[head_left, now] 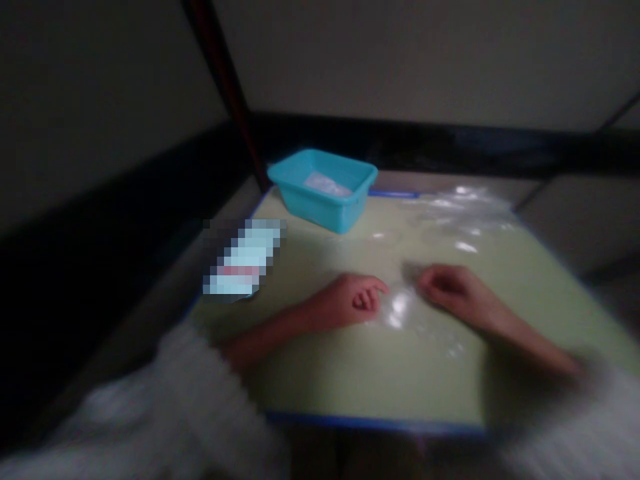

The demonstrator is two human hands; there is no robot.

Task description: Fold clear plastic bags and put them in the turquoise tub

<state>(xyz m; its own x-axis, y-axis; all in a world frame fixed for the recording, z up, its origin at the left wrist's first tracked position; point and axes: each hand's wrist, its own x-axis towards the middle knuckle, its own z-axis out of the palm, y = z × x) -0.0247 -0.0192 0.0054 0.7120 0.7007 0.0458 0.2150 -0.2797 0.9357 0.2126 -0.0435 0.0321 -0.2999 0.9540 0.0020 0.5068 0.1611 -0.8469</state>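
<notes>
While both hands were low over the table, some clear plastic (399, 308) sat right between them

So the clear plastic was mostly just glare on the tabletop, its edges too faint to trace. The left hand (356, 298) was at its left side, fingers curled in narrow, and tbh I couldn't tell if they had hold of it. The right hand (450, 287) was just past its other side, thumb and fingers bent round close together, too blurry to say if anything was pinched. Further out, a turquoise basin (320, 208) stood near the far left corner of the yellow-green table (370, 383) with a whitish packet (327, 184) inside, more crinkly film (463, 205) lay toward the far right, and a pixelated pale-blue item (245, 257) was by the left edge
</notes>
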